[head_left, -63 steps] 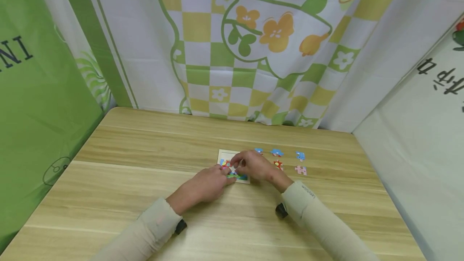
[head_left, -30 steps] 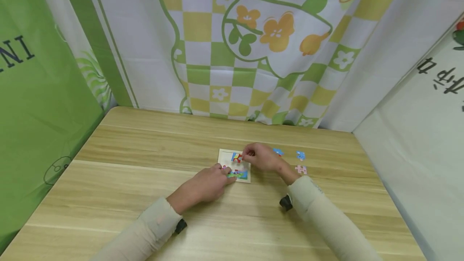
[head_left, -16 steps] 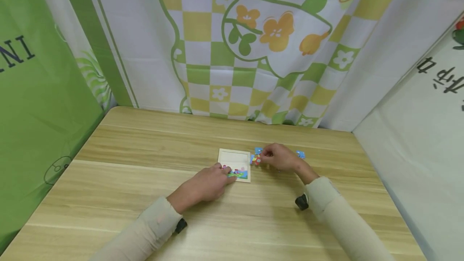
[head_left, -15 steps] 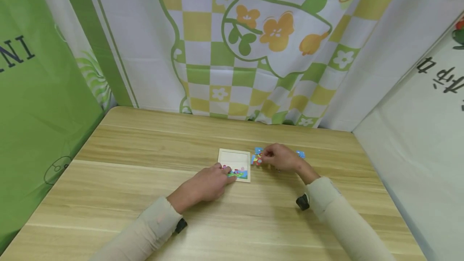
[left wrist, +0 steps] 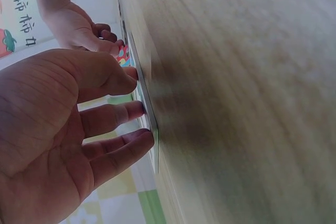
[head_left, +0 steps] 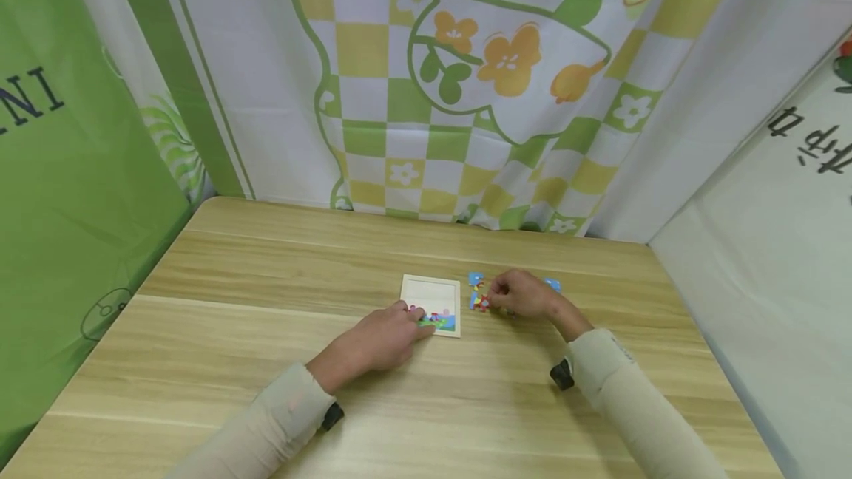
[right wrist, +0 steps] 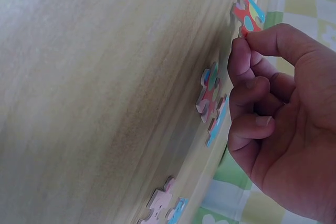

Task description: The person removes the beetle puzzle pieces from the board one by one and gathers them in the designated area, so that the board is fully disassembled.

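Red-blue piece (right wrist: pixel 248 18) pinched by right hand (head_left: pixel 526 294); flat left hand (head_left: pixel 379 338) hides frame (head_left: pixel 430 289) corner.

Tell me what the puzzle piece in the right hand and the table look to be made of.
Puzzle piece: thin flat board, probably card or thin wood, with a bright printed face; its edge in the right wrist view shows an even, stiff sheet. Table: light wood-grain top, smooth and matte; laminate or real wood cannot be told.

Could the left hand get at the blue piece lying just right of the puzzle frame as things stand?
Probably yes. The left hand rests at the frame's near edge, and the blue piece lies bare beyond it; the right hand sits close beside it, though.
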Available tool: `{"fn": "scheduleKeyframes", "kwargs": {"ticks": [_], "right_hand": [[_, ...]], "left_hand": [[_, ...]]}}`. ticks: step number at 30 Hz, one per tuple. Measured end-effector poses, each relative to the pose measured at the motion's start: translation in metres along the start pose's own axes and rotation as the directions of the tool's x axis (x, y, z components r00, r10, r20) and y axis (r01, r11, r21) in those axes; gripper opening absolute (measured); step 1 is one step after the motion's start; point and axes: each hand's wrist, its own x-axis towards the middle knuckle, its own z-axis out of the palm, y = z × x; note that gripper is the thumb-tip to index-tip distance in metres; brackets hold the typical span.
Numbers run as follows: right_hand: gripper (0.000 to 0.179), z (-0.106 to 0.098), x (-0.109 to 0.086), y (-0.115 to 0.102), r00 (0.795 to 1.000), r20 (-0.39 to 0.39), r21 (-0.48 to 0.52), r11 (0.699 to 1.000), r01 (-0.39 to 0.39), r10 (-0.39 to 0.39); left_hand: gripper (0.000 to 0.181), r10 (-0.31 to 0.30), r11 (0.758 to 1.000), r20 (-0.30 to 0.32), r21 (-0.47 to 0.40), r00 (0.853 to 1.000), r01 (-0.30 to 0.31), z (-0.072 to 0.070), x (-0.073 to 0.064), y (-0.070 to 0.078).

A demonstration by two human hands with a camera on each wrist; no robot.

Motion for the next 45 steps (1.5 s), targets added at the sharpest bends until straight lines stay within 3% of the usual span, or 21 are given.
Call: {"fn": "scheduleKeyframes", "kwargs": {"ticks": [31, 40, 45], "right_hand": [[0.012, 0.007, 0.004, -0.004, 0.998, -0.059, -0.049, 0.998, -0.031, 0.028], [0.008, 0.018, 0.0, -0.017, 0.989, -0.091, -0.065, 0.992, 0.111, -0.117], [0.002, 0.028, -0.001, -0.031, 0.986, -0.096, -0.089, 0.987, 0.131, -0.139]], "left_hand": [[0.043, -0.013, 1.0, -0.012, -0.007, 1.0, 0.013, 0.002, -0.001, -0.001], [0.04, -0.008, 1.0, -0.016, -0.001, 1.0, 0.008, 0.0, -0.001, 0.001], [0.04, -0.011, 1.0, -0.015, -0.005, 1.0, 0.011, 0.001, 0.0, 0.001]]}}
